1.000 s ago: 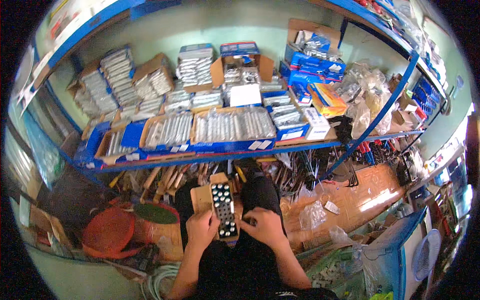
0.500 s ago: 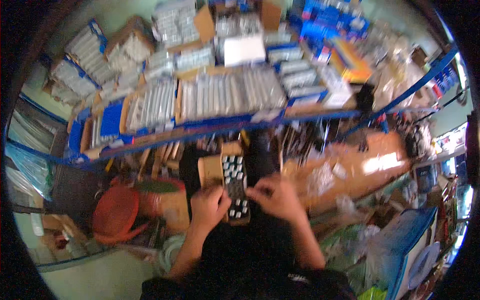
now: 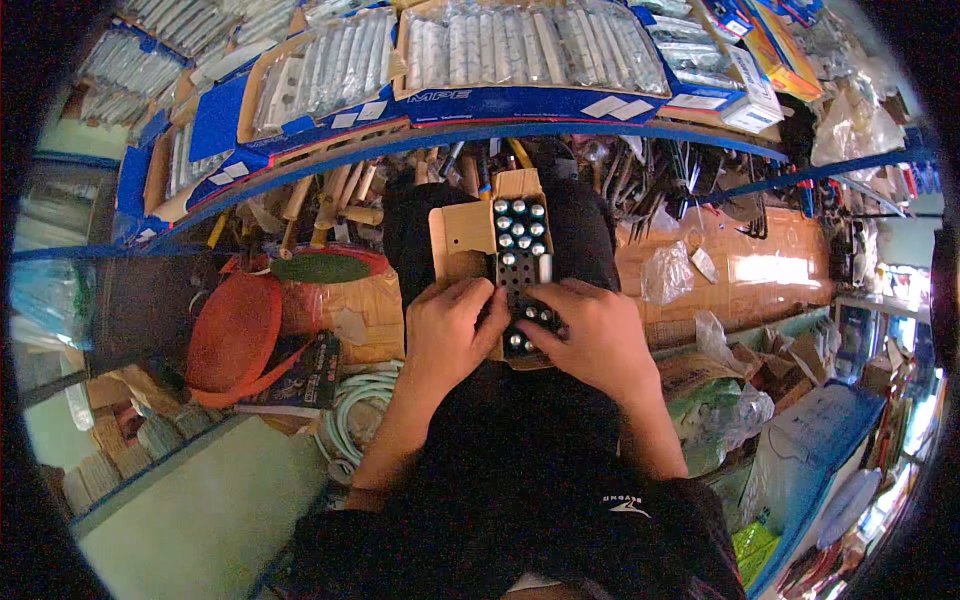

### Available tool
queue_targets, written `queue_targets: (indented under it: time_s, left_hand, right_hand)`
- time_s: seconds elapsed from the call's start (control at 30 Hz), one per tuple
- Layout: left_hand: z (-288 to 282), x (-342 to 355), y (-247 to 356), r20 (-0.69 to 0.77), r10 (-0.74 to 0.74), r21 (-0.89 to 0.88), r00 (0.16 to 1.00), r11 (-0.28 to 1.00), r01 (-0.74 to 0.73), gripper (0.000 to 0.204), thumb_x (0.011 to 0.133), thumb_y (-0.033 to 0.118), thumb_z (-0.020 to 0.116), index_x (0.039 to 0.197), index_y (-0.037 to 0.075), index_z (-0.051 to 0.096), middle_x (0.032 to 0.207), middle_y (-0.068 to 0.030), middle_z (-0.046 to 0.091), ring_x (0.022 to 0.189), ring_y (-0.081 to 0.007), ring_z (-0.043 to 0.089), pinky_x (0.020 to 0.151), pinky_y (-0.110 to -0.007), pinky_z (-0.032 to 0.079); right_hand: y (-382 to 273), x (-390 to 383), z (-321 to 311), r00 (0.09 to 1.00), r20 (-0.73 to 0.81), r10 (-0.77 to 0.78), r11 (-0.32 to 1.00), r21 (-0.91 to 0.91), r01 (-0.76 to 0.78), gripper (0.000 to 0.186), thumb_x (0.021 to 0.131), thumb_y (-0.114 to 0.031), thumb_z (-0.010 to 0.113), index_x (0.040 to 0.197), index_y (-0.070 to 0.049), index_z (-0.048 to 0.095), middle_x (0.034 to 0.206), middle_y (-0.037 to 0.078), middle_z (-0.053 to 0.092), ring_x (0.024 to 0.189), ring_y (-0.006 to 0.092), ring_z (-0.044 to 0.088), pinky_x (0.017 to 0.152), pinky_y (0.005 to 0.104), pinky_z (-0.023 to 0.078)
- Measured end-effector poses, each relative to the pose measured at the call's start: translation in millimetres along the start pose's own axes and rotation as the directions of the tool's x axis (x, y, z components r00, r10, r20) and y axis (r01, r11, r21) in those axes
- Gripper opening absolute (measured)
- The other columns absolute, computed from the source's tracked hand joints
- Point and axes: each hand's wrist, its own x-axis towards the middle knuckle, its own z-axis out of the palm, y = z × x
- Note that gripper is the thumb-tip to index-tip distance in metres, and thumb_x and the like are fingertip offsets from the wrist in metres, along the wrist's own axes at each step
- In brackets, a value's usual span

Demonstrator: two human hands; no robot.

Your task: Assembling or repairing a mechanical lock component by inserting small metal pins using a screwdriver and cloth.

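Note:
An open cardboard box point(image 3: 465, 226) sits between my knees, its flap folded out to the left. It holds a black tray point(image 3: 516, 272) with round holes, and several silver-topped small cylinders point(image 3: 518, 228) stand at its far end, more at the near end. A white cylindrical piece point(image 3: 545, 268) is at the right edge. My left hand point(image 3: 455, 328) is closed at the box's left side, thumb and forefinger together; what they hold, if anything, is hidden. Over the right side, my right hand point(image 3: 597, 335) has thumb and forefinger apart around silver tops near the tray's near end.
Ahead, a blue-edged shelf point(image 3: 470, 137) carries boxes of plastic-wrapped parts point(image 3: 530, 48). Wooden-handled tools point(image 3: 330, 205) lie beneath it. A red plastic basin point(image 3: 235, 335) and a coiled pale green hose point(image 3: 362, 405) are on the left. Plastic bags point(image 3: 715, 400) crowd the right.
My view has tilted down, so shelf, box and hands sit differently in the picture. My right hand has come farther over the near part of the tray; my left hand stays beside the box.

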Motion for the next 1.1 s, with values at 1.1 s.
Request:
queue_targets:
  time_s: [1.1]
  left_hand:
    - [6, -87, 80, -0.411, -0.166, -0.068, 0.896, 0.986, 0.152, 0.037, 0.097, 0.025, 0.071, 0.128, 0.004, 0.067, 0.121, -0.0151, 0.070, 0.117, -0.0339, 0.064, 0.106, -0.048, 0.041]
  right_hand:
    - [-35, -63, -11, 0.689, -0.662, 0.294, 0.548, 0.707, 0.446, 0.019, 0.100, -0.015, 0.074, 0.091, -0.001, 0.067, 0.073, -0.002, 0.063, 0.063, 0.0030, 0.056, 0.053, 0.0231, 0.044]
